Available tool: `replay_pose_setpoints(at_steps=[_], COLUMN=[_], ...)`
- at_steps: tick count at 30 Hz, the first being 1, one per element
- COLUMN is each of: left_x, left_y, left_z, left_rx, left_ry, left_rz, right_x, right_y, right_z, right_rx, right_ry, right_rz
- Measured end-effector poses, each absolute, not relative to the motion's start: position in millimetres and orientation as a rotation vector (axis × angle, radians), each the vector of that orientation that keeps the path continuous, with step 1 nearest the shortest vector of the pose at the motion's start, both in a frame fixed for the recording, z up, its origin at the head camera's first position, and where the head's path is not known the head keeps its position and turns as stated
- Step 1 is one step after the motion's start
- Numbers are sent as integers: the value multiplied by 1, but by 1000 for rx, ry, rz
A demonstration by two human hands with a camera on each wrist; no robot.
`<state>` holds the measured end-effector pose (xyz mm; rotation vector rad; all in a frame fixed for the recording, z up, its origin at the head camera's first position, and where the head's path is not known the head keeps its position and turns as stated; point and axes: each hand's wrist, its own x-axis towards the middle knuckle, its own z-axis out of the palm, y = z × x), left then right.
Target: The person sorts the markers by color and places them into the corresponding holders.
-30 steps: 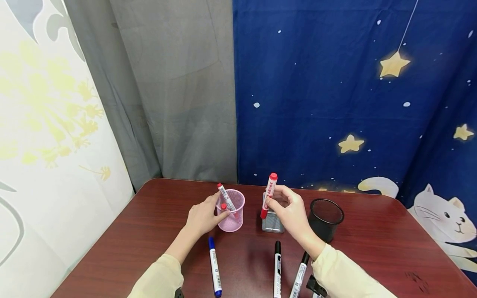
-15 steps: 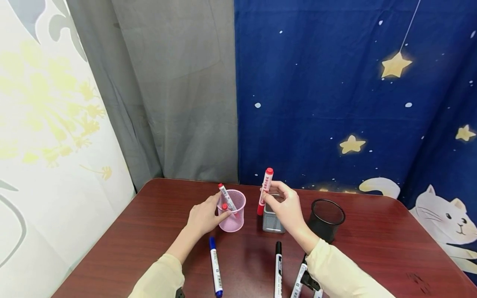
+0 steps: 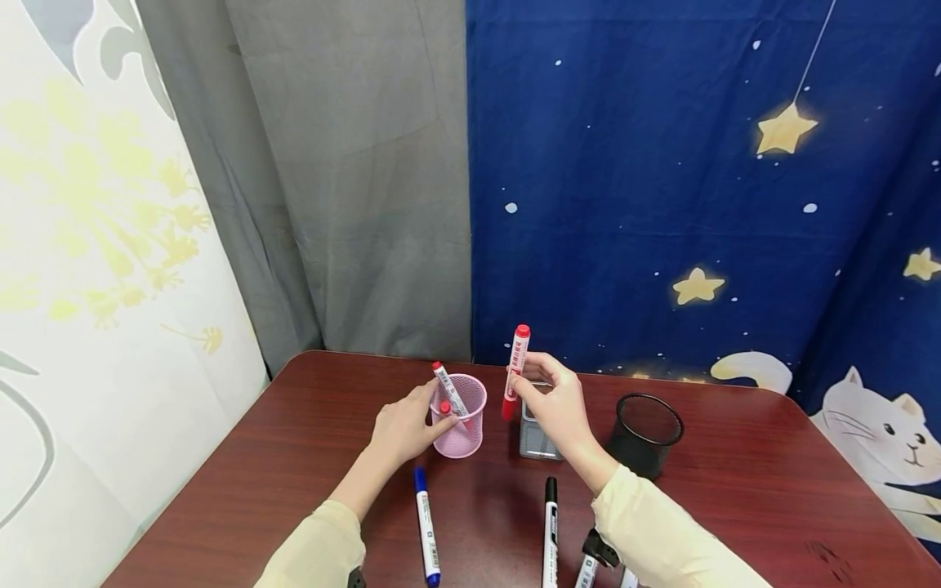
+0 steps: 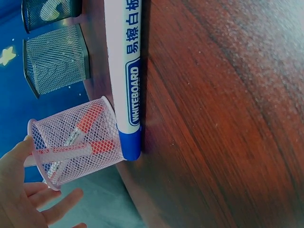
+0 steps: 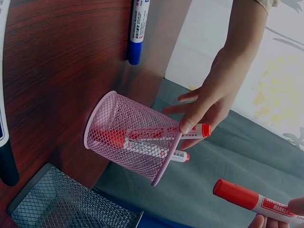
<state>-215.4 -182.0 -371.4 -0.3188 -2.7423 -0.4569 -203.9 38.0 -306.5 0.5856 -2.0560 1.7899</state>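
Observation:
A pink mesh pen cup (image 3: 459, 441) stands upright on the table, with two red-capped whiteboard markers (image 5: 156, 148) leaning inside. My left hand (image 3: 400, 429) holds the cup by its rim, thumb on the near side and fingers round the far side. Between thumb and fingers of my right hand (image 3: 559, 400) is a red whiteboard marker (image 3: 518, 359), pinched nearly upright. That marker hangs to the right of the pink cup, apart from it, in front of the grey mesh pen holder (image 3: 539, 443). In the right wrist view only fingertips (image 5: 297, 206) of this hand show.
A black mesh pen cup (image 3: 639, 453) stands right of the grey holder. A blue whiteboard marker (image 3: 426, 527) lies near the left forearm. Black markers (image 3: 550, 531) lie toward the front, some partly hidden by the right sleeve (image 3: 654, 523). Curtains hang behind the table.
My right hand has carried the red marker leftward and slightly up, from over the grey holder toward the pink cup. My left hand stays on the pink cup.

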Motion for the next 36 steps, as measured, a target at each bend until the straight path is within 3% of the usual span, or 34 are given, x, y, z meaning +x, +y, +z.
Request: replay_pose_setpoints(at_steps=[7,36], left_x=[-218,-216], left_y=[-183,-182], left_z=[-371,-369], left_rx=[-322,-312], left_ry=[-2736,-2762], left_rz=[-456,-447], right_x=[-194,-210], right_y=[28,-2], right_z=[-290,-294], right_rx=[556,614], right_ry=[-2076,-2038], right_rz=[1770,1740])
